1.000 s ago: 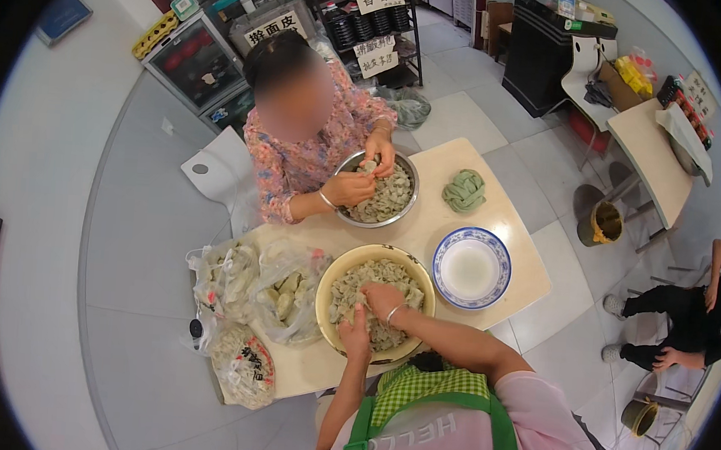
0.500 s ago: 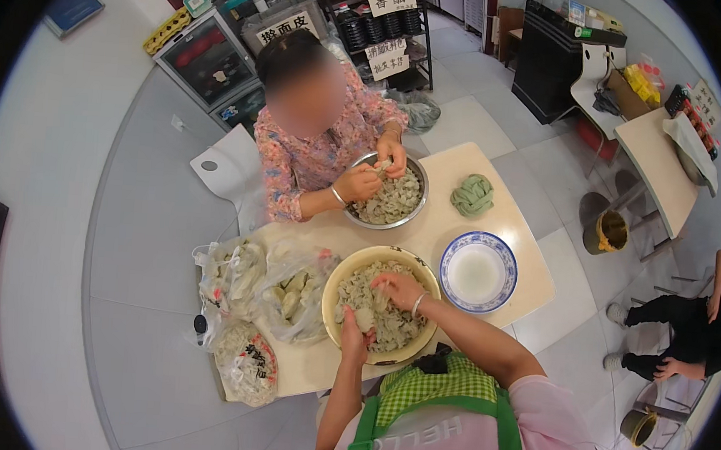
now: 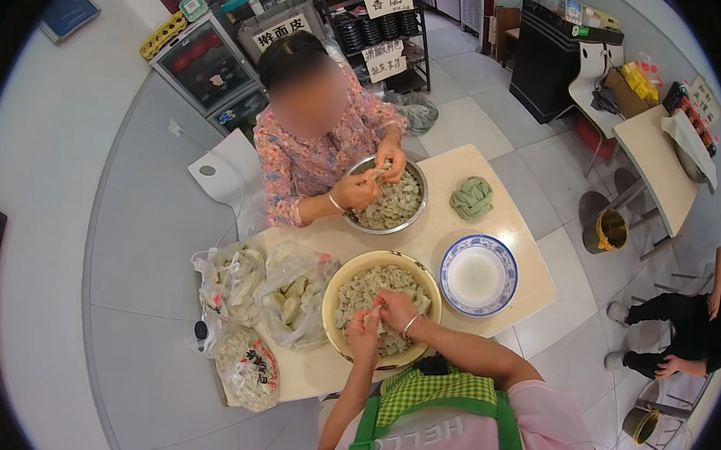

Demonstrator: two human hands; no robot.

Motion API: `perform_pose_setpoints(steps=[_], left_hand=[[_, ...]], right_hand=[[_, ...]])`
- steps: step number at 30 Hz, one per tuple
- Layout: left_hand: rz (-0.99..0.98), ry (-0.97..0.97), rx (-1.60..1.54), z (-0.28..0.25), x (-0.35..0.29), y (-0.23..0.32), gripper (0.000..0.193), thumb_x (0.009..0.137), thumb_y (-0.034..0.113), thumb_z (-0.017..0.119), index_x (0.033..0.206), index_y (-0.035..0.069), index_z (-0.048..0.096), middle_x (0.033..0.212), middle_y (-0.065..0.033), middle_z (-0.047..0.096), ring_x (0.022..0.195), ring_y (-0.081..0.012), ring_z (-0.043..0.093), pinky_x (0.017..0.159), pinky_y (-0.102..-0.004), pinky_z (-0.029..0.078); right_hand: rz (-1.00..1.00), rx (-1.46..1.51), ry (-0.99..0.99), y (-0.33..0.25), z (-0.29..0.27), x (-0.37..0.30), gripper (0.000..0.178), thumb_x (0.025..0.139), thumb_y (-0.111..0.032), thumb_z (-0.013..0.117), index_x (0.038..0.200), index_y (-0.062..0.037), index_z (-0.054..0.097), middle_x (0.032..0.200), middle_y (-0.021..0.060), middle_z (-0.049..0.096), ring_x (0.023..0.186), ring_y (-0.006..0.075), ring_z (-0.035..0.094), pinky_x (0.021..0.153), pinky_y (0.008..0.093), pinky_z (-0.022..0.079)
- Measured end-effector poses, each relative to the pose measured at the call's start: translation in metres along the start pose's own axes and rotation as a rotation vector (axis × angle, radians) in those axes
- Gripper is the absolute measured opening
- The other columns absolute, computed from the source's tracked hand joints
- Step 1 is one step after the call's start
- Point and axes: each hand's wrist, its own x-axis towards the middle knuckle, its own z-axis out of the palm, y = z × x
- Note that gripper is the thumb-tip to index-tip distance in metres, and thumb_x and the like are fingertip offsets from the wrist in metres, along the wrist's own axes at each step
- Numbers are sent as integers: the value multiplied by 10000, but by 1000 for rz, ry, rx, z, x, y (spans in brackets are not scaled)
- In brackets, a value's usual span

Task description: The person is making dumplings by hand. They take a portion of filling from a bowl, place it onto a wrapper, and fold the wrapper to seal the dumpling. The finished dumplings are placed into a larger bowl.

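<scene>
Over a cream-yellow enamel bowl (image 3: 332,294), my left hand (image 3: 362,339) and my right hand (image 3: 397,309) meet with fingertips pinched together. Both are closed on a small pale piece of food, mostly hidden by the fingers. The bowl holds a heap of pale greenish-grey chopped or torn food (image 3: 373,286). Close by on the right is a white bowl with a blue patterned rim (image 3: 481,240), containing cloudy whitish liquid.
Opposite me, a person in a floral top (image 3: 310,167) works with both hands over a steel bowl (image 3: 387,231) of similar food. A folded green cloth or dough-like lump (image 3: 472,198) lies on the table (image 3: 507,227). Plastic bags of pale green pieces (image 3: 292,300) cover its left side.
My right hand has moved from the food in the bowl to my left hand, which has turned inward. Their fingertips now pinch together over the pale piece.
</scene>
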Motion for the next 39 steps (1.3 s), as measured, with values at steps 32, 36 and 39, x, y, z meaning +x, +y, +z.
perform_pose_setpoints(steps=[32, 36, 39], left_hand=[[205, 67, 248, -31, 28, -40, 298, 896, 342, 386, 785, 75, 458, 589, 13, 402, 535, -78, 399, 490, -237, 329], [55, -104, 151, -10, 8, 5, 290, 904, 320, 378, 802, 63, 467, 627, -9, 425, 533, -105, 397, 495, -259, 331], [317, -119, 367, -9, 11, 1, 271, 908, 268, 375, 825, 32, 480, 644, -73, 470, 560, -168, 441, 534, -309, 359]], right_hand=[[-103, 9, -127, 9, -19, 10, 246, 753, -175, 490, 954, -42, 538, 695, 170, 563, 655, 335, 545, 600, 402, 435], [-293, 111, -154, 1, -7, -4, 448, 782, -178, 472, 1205, -60, 383, 713, 175, 565, 677, 358, 543, 613, 413, 432], [-58, -138, -310, -11, -3, -3, 426, 792, -187, 471, 1180, -44, 365, 741, 176, 574, 706, 357, 552, 617, 407, 433]])
